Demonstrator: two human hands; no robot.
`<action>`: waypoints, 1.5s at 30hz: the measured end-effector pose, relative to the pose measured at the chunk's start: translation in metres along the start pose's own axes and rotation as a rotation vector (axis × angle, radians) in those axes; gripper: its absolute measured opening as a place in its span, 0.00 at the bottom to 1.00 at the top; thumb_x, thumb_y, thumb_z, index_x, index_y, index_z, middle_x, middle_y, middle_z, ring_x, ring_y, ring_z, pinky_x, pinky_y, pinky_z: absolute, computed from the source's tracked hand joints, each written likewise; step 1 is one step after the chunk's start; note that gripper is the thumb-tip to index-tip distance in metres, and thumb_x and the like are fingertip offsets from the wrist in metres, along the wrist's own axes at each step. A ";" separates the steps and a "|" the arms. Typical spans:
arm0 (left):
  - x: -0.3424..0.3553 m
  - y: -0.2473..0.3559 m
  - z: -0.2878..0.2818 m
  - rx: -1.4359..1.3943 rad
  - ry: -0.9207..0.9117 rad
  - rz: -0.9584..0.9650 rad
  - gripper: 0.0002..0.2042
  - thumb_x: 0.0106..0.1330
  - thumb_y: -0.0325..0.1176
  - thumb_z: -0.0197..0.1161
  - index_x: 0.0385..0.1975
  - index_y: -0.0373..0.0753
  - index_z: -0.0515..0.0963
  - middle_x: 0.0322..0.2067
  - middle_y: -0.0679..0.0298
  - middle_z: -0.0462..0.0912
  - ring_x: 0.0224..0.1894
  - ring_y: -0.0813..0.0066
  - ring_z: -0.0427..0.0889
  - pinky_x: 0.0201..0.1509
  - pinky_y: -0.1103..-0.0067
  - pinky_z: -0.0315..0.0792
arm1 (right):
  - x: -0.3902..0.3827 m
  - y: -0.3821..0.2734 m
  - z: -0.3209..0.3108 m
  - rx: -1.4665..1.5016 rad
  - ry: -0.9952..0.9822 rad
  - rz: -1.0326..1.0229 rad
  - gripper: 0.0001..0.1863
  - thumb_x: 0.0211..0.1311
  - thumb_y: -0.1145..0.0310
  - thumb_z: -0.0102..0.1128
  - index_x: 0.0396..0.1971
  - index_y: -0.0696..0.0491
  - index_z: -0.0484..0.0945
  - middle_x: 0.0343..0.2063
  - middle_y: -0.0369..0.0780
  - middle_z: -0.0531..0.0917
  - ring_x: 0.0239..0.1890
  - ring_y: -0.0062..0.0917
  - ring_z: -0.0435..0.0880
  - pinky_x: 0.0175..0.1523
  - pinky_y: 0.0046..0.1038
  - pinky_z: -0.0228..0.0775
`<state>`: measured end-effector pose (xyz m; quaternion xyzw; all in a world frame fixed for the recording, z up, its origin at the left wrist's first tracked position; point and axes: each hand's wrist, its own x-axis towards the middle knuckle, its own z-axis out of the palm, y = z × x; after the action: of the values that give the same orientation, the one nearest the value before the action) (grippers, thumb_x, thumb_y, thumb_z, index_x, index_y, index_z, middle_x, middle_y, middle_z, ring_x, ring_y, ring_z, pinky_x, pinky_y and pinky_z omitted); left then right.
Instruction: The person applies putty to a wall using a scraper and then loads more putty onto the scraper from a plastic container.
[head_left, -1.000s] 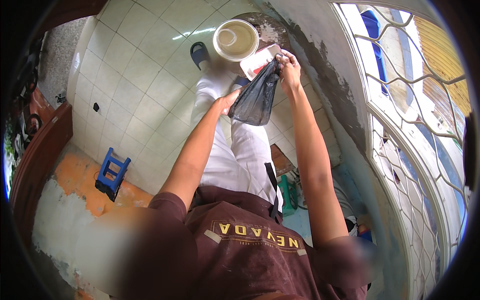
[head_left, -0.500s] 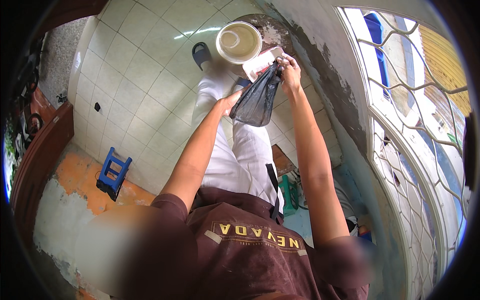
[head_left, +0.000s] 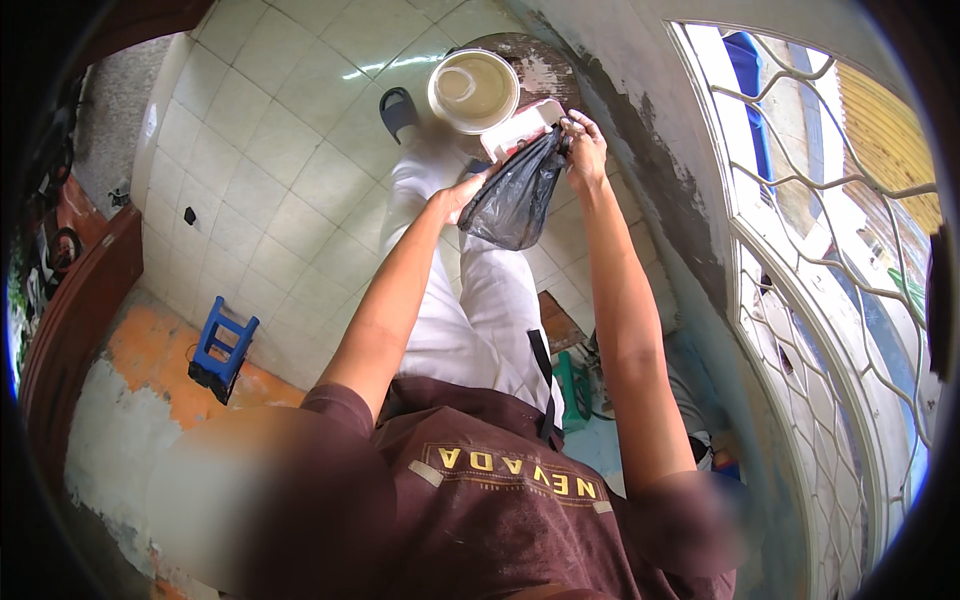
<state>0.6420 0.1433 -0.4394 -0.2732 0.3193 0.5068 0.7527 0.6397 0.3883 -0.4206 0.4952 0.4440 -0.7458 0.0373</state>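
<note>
A thin black plastic bag (head_left: 515, 200) hangs between my two hands, its lower end bulging toward me. My right hand (head_left: 585, 148) pinches the gathered upper edge of the bag. My left hand (head_left: 464, 196) is closed round the bag's left side; some of its fingers are hidden behind the plastic. Just past the bag's upper edge lies a white and red container (head_left: 524, 128), partly covered by the bag. Close beyond it, a pale round bucket (head_left: 435, 95) stands beside the container. What the bag holds, if anything, cannot be seen.
A worn round wooden surface (head_left: 545, 66) lies under the bucket by the wall. A blue plastic stool (head_left: 226, 340) rests at the left, and a green plastic thing (head_left: 574, 390) is by my right leg. White window grilles (head_left: 800, 180) run along the right.
The bag has opened out and looks fuller, its lower end swung slightly right. Both hands keep hold of it. The view has shifted slightly.
</note>
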 end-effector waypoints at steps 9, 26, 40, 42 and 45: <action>-0.003 0.033 0.028 0.003 -0.017 0.026 0.48 0.65 0.77 0.49 0.70 0.38 0.70 0.65 0.55 0.78 0.61 0.65 0.81 0.67 0.62 0.73 | 0.003 -0.036 -0.002 -0.042 0.039 -0.050 0.19 0.69 0.78 0.57 0.58 0.61 0.72 0.43 0.44 0.85 0.43 0.29 0.88 0.50 0.30 0.82; 0.026 0.046 0.022 -0.022 -0.069 0.037 0.48 0.66 0.78 0.46 0.68 0.36 0.72 0.61 0.55 0.81 0.59 0.64 0.83 0.67 0.62 0.74 | 0.017 -0.044 -0.018 0.020 0.044 -0.019 0.19 0.68 0.78 0.59 0.58 0.60 0.73 0.42 0.42 0.85 0.41 0.25 0.85 0.47 0.28 0.81; 0.018 0.043 0.018 0.001 -0.017 0.045 0.48 0.64 0.79 0.47 0.72 0.41 0.68 0.66 0.56 0.76 0.63 0.66 0.80 0.68 0.62 0.72 | 0.015 -0.028 -0.021 -0.131 0.079 -0.008 0.18 0.69 0.76 0.57 0.58 0.58 0.75 0.41 0.39 0.85 0.43 0.22 0.84 0.48 0.25 0.77; 0.025 0.038 0.009 -0.017 -0.040 0.039 0.48 0.65 0.78 0.47 0.72 0.41 0.68 0.66 0.56 0.76 0.63 0.66 0.80 0.68 0.61 0.72 | 0.016 -0.021 -0.023 -0.090 0.062 -0.023 0.18 0.69 0.76 0.57 0.57 0.58 0.75 0.41 0.38 0.85 0.43 0.21 0.83 0.48 0.24 0.75; 0.031 0.030 -0.005 -0.032 -0.047 -0.003 0.47 0.66 0.77 0.46 0.72 0.42 0.68 0.66 0.56 0.77 0.63 0.66 0.80 0.69 0.62 0.72 | 0.018 -0.010 -0.024 -0.088 0.047 -0.045 0.18 0.68 0.76 0.59 0.56 0.58 0.76 0.40 0.38 0.85 0.42 0.20 0.82 0.47 0.23 0.74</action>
<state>0.6214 0.1684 -0.4688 -0.2738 0.2926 0.5170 0.7564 0.6429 0.4182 -0.4309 0.5004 0.4882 -0.7143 0.0320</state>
